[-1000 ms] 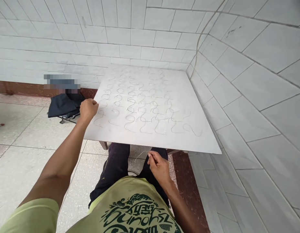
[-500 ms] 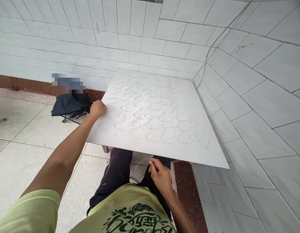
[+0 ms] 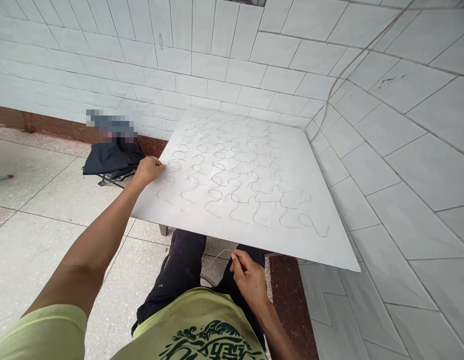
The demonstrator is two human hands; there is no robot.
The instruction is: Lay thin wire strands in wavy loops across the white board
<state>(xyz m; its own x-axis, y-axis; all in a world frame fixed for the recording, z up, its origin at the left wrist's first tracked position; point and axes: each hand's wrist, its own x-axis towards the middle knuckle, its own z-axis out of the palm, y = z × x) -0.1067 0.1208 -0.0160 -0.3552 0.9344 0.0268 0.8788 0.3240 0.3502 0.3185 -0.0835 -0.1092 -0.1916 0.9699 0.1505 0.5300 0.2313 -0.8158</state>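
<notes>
A large white board (image 3: 310, 235) lies in front of me on a low wooden-legged support. Rows of thin, wavy S-shaped wires or threads (image 3: 217, 195) cover much of it; I cannot tell which material they are. At the board's left edge, my left hand (image 3: 149, 171) is closed with its curled fingers gripping the rim. Below the near edge, over my lap, my right hand (image 3: 249, 277) pinches a thin, pale curved wire (image 3: 220, 254) between thumb and forefinger. The wire's free end bends down to the left.
Left of the board stands a folding stool (image 3: 112, 160) with dark cloth on it and a blurred patch above. White tiled walls (image 3: 404, 200) close in behind and to the right. A cable (image 3: 331, 90) runs down the corner. A red-tipped object (image 3: 5, 178) lies on the floor.
My view has turned a little, so the board and walls sit slightly further right. Both hands keep their holds, and the right one stays almost in place below the board's edge.
</notes>
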